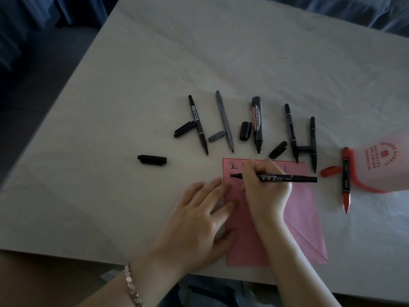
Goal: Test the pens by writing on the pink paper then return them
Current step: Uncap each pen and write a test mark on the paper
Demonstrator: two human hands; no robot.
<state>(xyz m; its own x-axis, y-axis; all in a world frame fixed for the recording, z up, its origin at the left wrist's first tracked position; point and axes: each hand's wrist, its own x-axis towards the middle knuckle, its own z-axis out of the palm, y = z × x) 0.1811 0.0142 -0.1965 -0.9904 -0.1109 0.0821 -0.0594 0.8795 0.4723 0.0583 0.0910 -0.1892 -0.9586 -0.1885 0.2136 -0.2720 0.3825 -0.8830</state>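
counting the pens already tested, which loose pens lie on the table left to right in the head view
thin black pen → grey pen → fat black marker → slim black pen → rightmost black pen → red marker; held pen left out, it overlaps

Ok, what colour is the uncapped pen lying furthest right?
The pen is red, clearest in the head view.

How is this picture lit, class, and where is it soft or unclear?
Head view: dim, even light, no glare on the table; the surroundings beyond it sink into dark blue; the translucent bag has red print too soft to read; the right hand and its pen are distinct.
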